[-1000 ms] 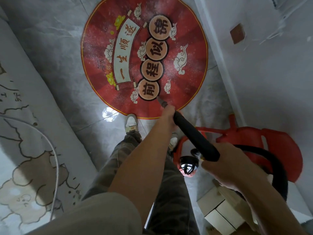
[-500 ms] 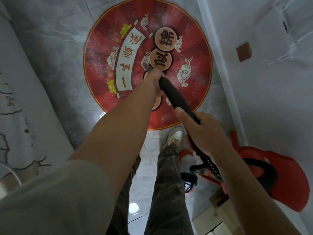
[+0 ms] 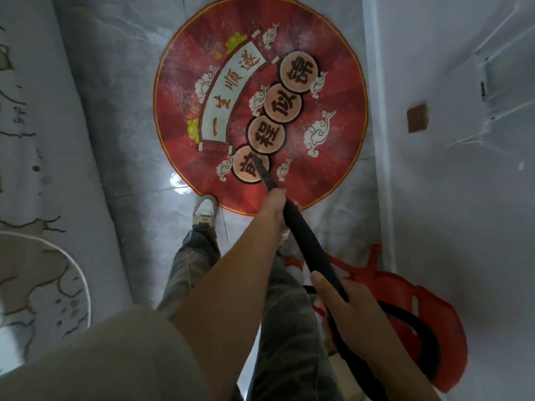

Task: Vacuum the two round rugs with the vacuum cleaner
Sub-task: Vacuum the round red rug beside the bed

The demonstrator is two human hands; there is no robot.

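Both arms reach forward: left hand (image 3: 275,205) and right hand (image 3: 346,309) curl fingers round the black wand (image 3: 307,241), over the red rug (image 3: 327,134).

Single view, worn on the person's head, wide-angle, pitched steeply down and forward. Forearms crowd the lower frame, close to the lens. Left hand (image 3: 273,204) sits mid-frame, right hand (image 3: 344,308) nearer the camera, both along the vacuum wand (image 3: 307,247). Red round rug (image 3: 333,169) lies farther off, top centre. Wall (image 3: 463,227) runs down the right side, its edges bowed
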